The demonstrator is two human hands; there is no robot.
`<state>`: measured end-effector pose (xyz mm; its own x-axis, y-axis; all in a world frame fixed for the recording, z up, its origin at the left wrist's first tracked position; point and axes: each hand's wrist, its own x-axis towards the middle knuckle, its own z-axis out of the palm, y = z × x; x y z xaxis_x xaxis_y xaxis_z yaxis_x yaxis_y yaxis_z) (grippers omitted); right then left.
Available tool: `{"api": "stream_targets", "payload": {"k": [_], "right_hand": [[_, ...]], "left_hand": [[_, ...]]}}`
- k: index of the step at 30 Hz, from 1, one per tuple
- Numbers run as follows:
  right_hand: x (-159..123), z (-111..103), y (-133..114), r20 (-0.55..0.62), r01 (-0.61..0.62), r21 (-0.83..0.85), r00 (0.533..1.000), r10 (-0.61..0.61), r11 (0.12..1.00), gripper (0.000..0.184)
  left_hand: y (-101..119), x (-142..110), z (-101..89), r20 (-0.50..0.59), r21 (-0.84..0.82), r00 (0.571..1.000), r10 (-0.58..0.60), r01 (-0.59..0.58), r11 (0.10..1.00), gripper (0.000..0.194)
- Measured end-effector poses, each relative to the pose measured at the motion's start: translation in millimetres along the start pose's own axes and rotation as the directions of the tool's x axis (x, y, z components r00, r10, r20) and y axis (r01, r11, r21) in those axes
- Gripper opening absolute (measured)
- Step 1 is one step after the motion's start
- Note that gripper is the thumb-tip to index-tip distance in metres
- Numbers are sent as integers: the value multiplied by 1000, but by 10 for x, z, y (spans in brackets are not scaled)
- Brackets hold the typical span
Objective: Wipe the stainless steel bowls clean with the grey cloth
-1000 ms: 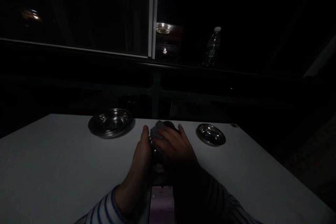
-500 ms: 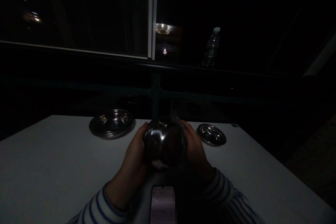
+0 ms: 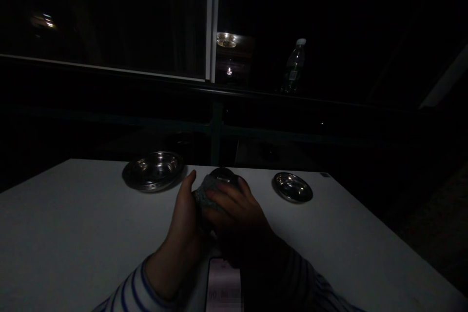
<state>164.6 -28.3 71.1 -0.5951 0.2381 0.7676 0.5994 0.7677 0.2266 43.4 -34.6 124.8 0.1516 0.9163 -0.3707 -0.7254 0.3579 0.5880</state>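
Observation:
A shiny metal bowl (image 3: 224, 173) is held up over the table, its rounded outside toward me and mostly covered by my hands. My left hand (image 3: 185, 224) grips the bowl from the left, thumb pointing up along its side. Laid across the bowl's near surface, my right hand (image 3: 237, 214) presses a greyish cloth (image 3: 207, 194) against it. The palm side of the right hand is hidden, and the picture is very dark.
Stacked metal dishes (image 3: 153, 186) stand on the white table (image 3: 91, 224) at the back left. A small metal dish (image 3: 292, 188) lies at the back right. A lit phone (image 3: 224, 285) is close in front of me. Beyond the table, a plastic bottle (image 3: 294, 68) stands on a dark ledge.
My right hand has moved with the cloth from the bowl's right side leftward across its near surface. The left hand keeps its hold on the bowl.

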Motion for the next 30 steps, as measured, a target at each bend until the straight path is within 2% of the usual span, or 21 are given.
{"api": "stream_targets", "payload": {"k": [4,7,10,14,15,16,18,19,21,22,24,25,27,28,30], "right_hand": [[-53,40,-80,48,87,-25,995,-85,996,34],[-110,83,-75,38,121,-84,992,-118,989,38],[-164,141,-5,-15,150,-132,988,-154,980,37],[-264,266,118,-174,137,-160,971,-164,978,34],[-295,302,141,-215,96,-139,969,-124,986,37],[-324,334,159,-250,14,-81,968,-34,997,43],[-361,370,186,-261,-198,90,941,216,976,54],[-363,368,197,-239,-307,183,908,345,934,57],[-331,316,222,-166,-463,386,816,554,798,54],[-299,271,237,-131,-497,489,771,623,717,51],[-221,157,274,-56,-504,685,684,728,526,45],[-183,96,293,-25,-494,742,655,755,453,43],[-122,-24,331,20,-488,784,639,769,384,39],[-101,-80,349,44,-493,782,654,755,381,37],[-74,-179,382,93,-503,744,730,677,440,36]], "left_hand": [[88,-5,6,-27,-48,993,112,-113,992,27],[152,-27,20,-8,-77,988,154,-154,985,27],[206,-51,35,-12,-144,975,220,-219,965,25],[245,-58,37,-20,-201,960,281,-279,939,24],[248,-54,31,-12,-197,958,288,-284,938,23],[248,-49,24,-5,-193,956,293,-289,938,22],[242,-38,11,-3,-177,956,295,-291,940,21],[235,-34,9,-5,-164,957,289,-286,944,21],[217,-32,16,-13,-127,964,267,-266,955,21],[205,-33,24,-16,-103,968,250,-251,963,20],[174,-38,46,-8,-41,979,206,-206,978,18],[157,-39,56,0,-8,982,187,-187,982,16],[120,-36,69,17,59,988,153,-154,986,14],[101,-31,70,21,89,991,133,-134,987,13],[61,-13,65,28,130,996,86,-89,988,13]]}}
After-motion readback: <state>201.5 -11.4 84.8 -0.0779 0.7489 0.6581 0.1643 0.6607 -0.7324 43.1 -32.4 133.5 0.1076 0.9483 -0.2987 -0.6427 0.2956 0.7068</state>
